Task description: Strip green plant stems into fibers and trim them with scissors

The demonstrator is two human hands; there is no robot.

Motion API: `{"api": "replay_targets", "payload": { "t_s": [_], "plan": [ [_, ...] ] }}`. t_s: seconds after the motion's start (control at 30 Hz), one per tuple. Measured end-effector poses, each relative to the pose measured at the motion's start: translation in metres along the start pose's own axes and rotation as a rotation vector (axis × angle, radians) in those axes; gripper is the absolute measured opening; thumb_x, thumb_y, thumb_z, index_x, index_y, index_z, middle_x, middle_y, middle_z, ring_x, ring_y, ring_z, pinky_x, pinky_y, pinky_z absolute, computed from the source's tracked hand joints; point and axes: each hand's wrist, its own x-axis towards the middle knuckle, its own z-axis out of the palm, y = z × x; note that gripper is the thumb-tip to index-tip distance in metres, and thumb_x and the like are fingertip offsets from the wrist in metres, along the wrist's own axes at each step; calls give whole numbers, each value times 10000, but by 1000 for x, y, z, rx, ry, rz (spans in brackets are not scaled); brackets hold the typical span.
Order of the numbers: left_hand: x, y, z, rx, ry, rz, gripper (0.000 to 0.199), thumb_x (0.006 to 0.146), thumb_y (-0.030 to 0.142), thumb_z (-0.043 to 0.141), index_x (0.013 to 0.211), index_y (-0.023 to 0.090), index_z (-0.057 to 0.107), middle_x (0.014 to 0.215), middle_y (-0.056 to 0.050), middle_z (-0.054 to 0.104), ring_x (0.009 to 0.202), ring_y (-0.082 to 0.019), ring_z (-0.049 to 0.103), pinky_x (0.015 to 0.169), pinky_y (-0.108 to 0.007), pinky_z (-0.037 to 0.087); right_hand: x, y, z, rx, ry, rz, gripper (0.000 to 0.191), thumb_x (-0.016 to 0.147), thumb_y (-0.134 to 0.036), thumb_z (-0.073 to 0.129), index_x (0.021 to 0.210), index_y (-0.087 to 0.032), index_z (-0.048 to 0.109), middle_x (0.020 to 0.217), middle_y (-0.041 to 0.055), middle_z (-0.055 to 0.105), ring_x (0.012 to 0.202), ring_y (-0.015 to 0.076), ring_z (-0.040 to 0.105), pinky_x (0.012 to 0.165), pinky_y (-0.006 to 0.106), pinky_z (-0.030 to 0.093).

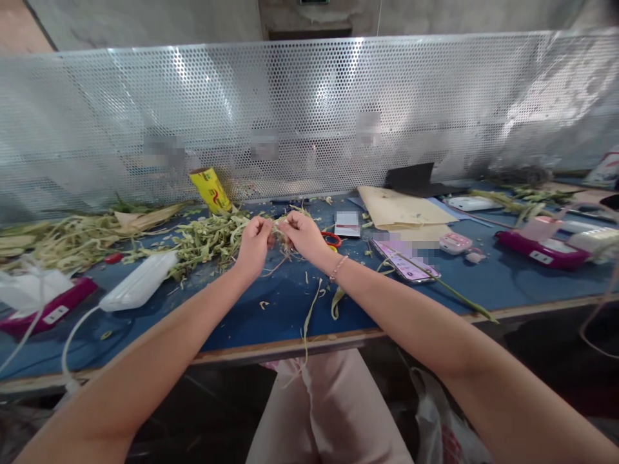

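Note:
My left hand (pixel 256 240) and my right hand (pixel 305 233) meet above the blue table, fingertips pinched close together. Between them shows a bit of thin pale-green plant strip, mostly hidden by the fingers. A heap of curled, dried-looking green plant strips (pixel 210 238) lies just left of my left hand. Beside my right wrist, partly covered, are the red and yellow loops of what look like scissor handles (pixel 331 240). A loose strip (pixel 311 312) hangs over the table's front edge below my hands.
A yellow tube (pixel 211 190) leans at the back against a perforated metal screen (pixel 309 96). To the right lie a phone (pixel 405 259), brown paper (pixel 406 209), a pink earphone case (pixel 455 243) and a magenta device (pixel 541 249). A white power strip (pixel 140 281) with its cable sits left.

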Motion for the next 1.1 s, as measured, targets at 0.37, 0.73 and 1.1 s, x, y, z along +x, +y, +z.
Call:
{"api": "replay_targets", "payload": {
  "t_s": [0.37,0.73,1.1],
  "plan": [
    [-3,0,7,-170,-51,-166,210,663,262,647,603,154,476,470,55,440,421,-53,393,456,-204,339,4,9,1,-186,73,61,188,790,-283,440,633,-198,381,497,-62,442,464,80,433,506,222,332],
    [-5,-5,4,213,-65,86,196,742,317,555,648,190,438,501,42,463,450,-89,404,456,-223,297,6,10,3,-106,172,38,238,761,-260,466,563,-193,353,484,-73,350,475,66,350,479,202,276],
    [-3,-5,0,357,-92,138,161,800,256,443,655,199,403,512,46,438,476,-103,403,505,-244,321,9,17,5,200,102,99,229,761,-292,498,601,-194,366,420,-102,339,365,35,327,389,169,275]
  ]
}}
